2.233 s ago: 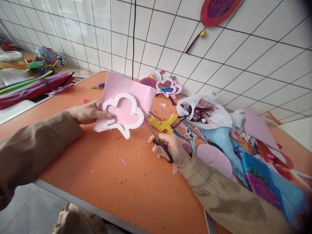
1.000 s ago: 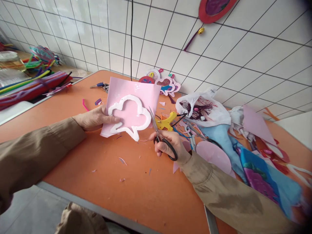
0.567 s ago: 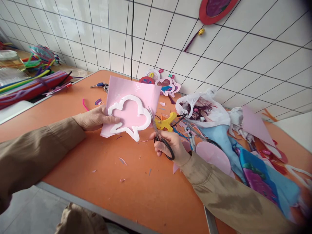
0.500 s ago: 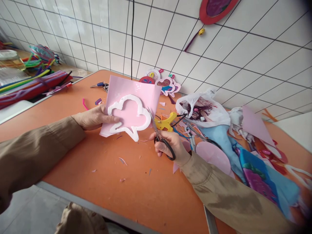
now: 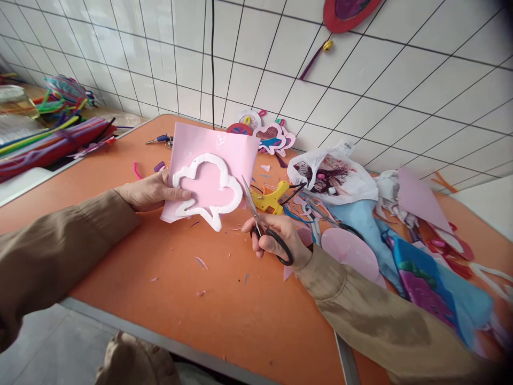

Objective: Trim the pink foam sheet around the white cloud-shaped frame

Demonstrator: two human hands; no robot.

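Observation:
Held up over the table, a pink sheet (image 5: 240, 147) carries a white cloud-shaped outline (image 5: 218, 167) on its face. My left hand (image 5: 152, 191) pinches the sheet at its left edge, thumb on the front and fingers behind. In my right hand (image 5: 282, 238) are scissors (image 5: 280, 246) with black handles, my fingers through the loops. Their blades point up and left, beside the outline's right side and at the sheet's lower right edge. Whether the blades touch the sheet, I cannot tell.
A yellow glue gun (image 5: 274, 199) lies behind the scissors. Rightward are a white plastic bag (image 5: 356, 182), round pink pieces (image 5: 348, 251) and blue fabric (image 5: 420, 289). Finished-looking ornaments (image 5: 272, 133) lean on the tiled wall. Pipe cleaners (image 5: 60, 141) lie at left; scraps dot the orange table (image 5: 180, 315).
The sheet and both hands have shifted slightly left in view. The scissors' blades look a little more open and sit slightly further from the outline.

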